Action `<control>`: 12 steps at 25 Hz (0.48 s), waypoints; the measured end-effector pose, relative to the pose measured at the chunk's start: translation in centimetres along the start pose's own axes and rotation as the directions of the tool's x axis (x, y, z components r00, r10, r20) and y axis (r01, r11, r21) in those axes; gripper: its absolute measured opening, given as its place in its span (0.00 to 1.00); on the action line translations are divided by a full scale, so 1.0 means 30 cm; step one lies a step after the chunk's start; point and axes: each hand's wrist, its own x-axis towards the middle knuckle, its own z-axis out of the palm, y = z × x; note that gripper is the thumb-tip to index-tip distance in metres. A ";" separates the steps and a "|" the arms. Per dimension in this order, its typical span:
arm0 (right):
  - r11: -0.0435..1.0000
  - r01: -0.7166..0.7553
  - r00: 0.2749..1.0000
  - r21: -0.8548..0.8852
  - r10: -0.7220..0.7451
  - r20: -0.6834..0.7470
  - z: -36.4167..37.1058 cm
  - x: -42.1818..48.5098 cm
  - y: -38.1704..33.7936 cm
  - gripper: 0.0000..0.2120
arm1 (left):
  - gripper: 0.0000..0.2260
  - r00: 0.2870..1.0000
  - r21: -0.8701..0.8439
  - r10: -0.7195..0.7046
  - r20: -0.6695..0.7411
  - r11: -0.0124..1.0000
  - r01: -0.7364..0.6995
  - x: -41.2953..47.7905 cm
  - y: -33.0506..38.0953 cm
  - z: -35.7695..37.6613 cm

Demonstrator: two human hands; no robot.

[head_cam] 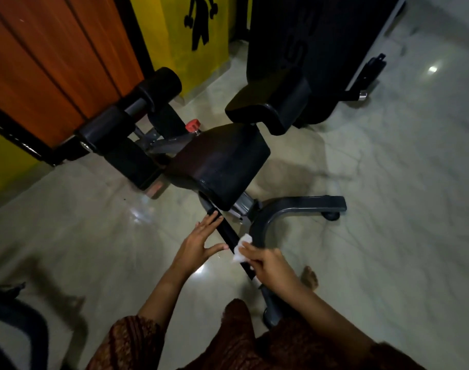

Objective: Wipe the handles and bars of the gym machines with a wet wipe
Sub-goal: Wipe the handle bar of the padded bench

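**Head view**

1. The slim black metal bar (pixel 228 232) runs diagonally from under the near edge of the black padded seat (pixel 220 161) toward the near right.
2. The crumpled white wet wipe (pixel 241 247) lies against the bar about midway along its visible length.
3. The right hand (pixel 269 265) has its grip closed on the wipe. The fingers are curled over it and press it onto the bar. The wipe protrudes at the far-left end of the grip, and the hand covers the bar section just nearer than the wipe.
4. The left hand (pixel 201 243) has its grip spread open and holds nothing. The fingers are straight, with the fingertips resting on the bar's far end just below the seat. The thumb points at the bar just left of the wipe; contact cannot be told.
5. A bare stretch of bar lies between the two hands.
6. The curved dark grey metal base leg (pixel 281 209) stands just right of the wipe and sweeps away to the right.
7. Beyond the seat sits the black padded backrest (pixel 270 108).
8. At far left are the black foam rollers (pixel 158 84), with the red adjustment knob (pixel 192 126) between them and the seat.
9. The machine stands on a glossy pale marble floor (pixel 388 209).
10. An orange wood-panel wall (pixel 41 62) and a yellow wall (pixel 169 36) close the far left.
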 end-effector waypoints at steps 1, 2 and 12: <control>0.999 -0.018 0.997 -0.035 0.015 -0.081 -0.026 -0.036 0.010 0.12 | 0.41 1.000 -0.024 -0.001 -0.003 1.000 0.001 0.001 -0.004 0.002; 0.992 0.035 0.995 -0.121 -0.046 -0.085 -0.052 -0.065 0.018 0.11 | 0.40 1.000 -0.044 -0.004 -0.005 0.999 0.004 -0.001 -0.006 0.002; 0.977 0.003 0.993 -0.213 0.022 0.112 0.037 0.057 -0.074 0.22 | 0.32 0.999 -0.084 0.009 -0.053 0.996 -0.014 -0.006 -0.006 0.001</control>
